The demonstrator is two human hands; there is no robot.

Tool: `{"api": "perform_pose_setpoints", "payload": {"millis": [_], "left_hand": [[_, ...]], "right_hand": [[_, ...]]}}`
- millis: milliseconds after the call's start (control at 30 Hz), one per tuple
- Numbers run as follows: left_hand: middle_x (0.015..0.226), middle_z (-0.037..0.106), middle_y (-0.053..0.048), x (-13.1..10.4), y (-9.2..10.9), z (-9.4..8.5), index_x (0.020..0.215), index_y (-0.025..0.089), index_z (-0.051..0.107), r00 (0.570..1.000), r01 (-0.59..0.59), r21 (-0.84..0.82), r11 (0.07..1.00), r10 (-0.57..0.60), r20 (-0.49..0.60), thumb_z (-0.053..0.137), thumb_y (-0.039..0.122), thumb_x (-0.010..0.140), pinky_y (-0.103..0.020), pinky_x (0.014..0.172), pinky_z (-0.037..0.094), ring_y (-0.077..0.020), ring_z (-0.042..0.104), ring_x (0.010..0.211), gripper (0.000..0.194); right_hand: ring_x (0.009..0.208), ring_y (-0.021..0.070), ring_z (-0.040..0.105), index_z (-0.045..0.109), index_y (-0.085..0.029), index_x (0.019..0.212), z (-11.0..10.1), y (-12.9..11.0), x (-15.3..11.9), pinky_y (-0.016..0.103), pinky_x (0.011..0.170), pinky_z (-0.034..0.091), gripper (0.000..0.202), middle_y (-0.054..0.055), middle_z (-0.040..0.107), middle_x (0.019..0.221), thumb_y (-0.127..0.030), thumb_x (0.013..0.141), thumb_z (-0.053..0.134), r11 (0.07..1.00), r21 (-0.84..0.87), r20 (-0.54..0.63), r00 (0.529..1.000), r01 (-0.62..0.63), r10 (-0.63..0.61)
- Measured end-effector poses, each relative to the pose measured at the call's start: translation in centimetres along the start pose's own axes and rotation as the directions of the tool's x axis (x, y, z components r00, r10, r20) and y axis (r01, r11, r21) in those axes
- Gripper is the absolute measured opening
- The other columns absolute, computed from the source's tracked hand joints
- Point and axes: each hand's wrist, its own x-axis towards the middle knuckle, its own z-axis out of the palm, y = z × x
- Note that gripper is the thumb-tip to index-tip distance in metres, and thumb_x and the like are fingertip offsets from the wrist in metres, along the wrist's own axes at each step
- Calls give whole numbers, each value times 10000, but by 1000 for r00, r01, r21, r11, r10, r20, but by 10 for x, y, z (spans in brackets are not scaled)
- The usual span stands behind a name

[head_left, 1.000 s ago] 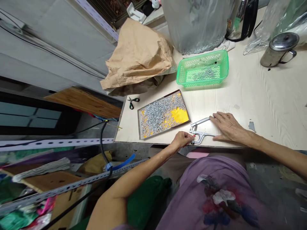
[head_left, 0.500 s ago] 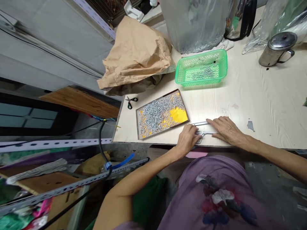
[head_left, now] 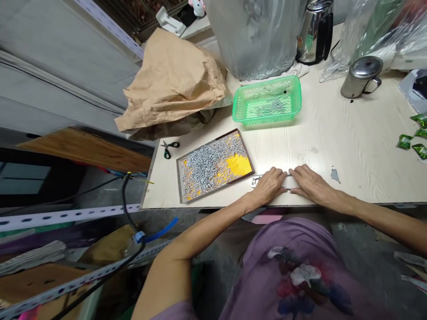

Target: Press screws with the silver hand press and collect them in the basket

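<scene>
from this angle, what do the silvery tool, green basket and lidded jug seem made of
Silvery tool: probably smooth metal, from the grey sheen on its exposed end. Green basket: likely moulded plastic, semi-glossy, given its perforated sides. Lidded jug: apparently polished metal, perhaps steel, judging by its reflections.

Pieces [head_left: 207, 165] in tray [head_left: 239, 165]; scissors [head_left: 167, 153] left, hand tool [head_left: 254, 182] right of tray; basket [head_left: 271, 120] behind, bag [head_left: 180, 84] left of basket.
</scene>
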Motion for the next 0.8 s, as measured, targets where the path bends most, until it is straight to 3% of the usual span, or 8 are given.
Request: {"api": "perform_pose_setpoints", "payload": {"millis": [200,433,567,633,700,800], "left_hand": [[963,586,-95,5,1,2,968,143,576,1000,-17,-24,1000,17,22,508,291,957,-356,807,446,-235,508,953,162],[850,588,-82,7,2,9,827,156,583,999,46,20,999,-46,6,439,301,987,-336,764,446,-223,526,891,259],[971,625,-114,2,0,16,1021,140,587,995,69,0,998,-69,-75,463,338,974,-397,838,491,-251,561,961,238],[1160,605,-156,-4,1,26,1202,139,521,981,72,-22,997,-74,-179,494,332,959,-453,935,486,-275,555,1098,312],[1347,520,-194,-11,6,40,1319,148,439,955,55,-42,998,-65,-290,473,291,964,-507,1036,440,-303,478,1281,384],[1462,437,-201,-21,18,63,1359,155,417,924,-6,-68,998,-20,-381,388,193,974,-531,1109,388,-306,331,1430,388]], "right_hand": [[866,249,527,626,-141,984,4,-2,1,356,739,480,130,110,597,903,-206,920,533,999,-10,-16,999,33,-33],[784,213,512,621,-166,798,6,-2,10,329,691,432,287,76,581,785,-196,983,405,997,-1,1,997,74,-74],[868,234,526,641,-146,990,0,2,10,345,746,452,211,104,598,908,-257,967,463,999,33,-11,1000,29,-28],[915,254,524,605,-138,1151,-6,10,11,371,782,461,341,129,593,1009,-386,924,554,997,65,-4,999,39,-38],[922,270,524,586,-128,1210,-10,20,13,400,809,457,512,148,593,1045,-514,873,595,993,84,34,996,78,-81],[900,268,528,625,-132,1154,-13,32,22,406,820,432,438,145,616,1002,-488,924,514,994,68,53,995,84,-88]]}}
